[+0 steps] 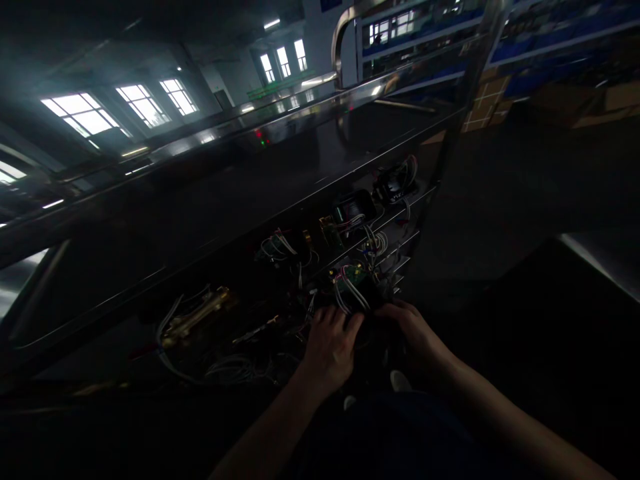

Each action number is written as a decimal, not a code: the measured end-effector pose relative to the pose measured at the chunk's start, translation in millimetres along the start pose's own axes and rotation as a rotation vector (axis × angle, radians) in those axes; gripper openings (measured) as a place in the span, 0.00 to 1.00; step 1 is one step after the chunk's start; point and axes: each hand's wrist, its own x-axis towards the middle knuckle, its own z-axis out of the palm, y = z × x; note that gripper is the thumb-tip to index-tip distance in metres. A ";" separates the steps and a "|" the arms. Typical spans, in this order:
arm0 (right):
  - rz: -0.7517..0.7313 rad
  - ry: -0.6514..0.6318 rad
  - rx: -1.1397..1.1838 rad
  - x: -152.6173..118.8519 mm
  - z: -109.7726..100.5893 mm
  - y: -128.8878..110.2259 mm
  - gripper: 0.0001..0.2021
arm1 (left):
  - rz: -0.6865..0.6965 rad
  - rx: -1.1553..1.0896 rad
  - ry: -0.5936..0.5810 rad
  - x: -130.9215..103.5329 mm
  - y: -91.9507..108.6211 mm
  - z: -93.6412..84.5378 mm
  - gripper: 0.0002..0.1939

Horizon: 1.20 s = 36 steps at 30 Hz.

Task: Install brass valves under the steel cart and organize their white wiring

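Head view shows both of your bare hands low in the middle of a very dim scene, gathered on one small dark unit with a green circuit board and a bundle of white and coloured wires (356, 288) on top. That unit sits at the near edge of the dark, glossy metal rack shelf (200, 200), just in front of your knuckles and slightly up the frame from them. Your left hand (330, 347) lies with its fingers spread and curled over the unit's left side, touching the wires; your right hand (413, 333) comes in from the right with its fingers bent against the unit's right side. Both hands look closed around it, yet the dark hides the fingertips, so you cannot tell how firm either hold is. The two hands are about equally near, the left perhaps a touch more on top. The unit's long axis is not readable.

Further along the shelf, up and to the right, lie more dark modules with wire looms (395, 183). To the left, well apart, rests a brass-coloured fitting with pale cables (197, 317). Under your hands the lower shelf and floor are lost in shadow, and your forearms are cut off by the frame's bottom edge.
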 end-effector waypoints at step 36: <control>-0.023 -0.374 -0.763 70.3 -102.0 64.1 0.19 | -0.709 -1.415 0.932 12.1 -18.4 -54.5 0.18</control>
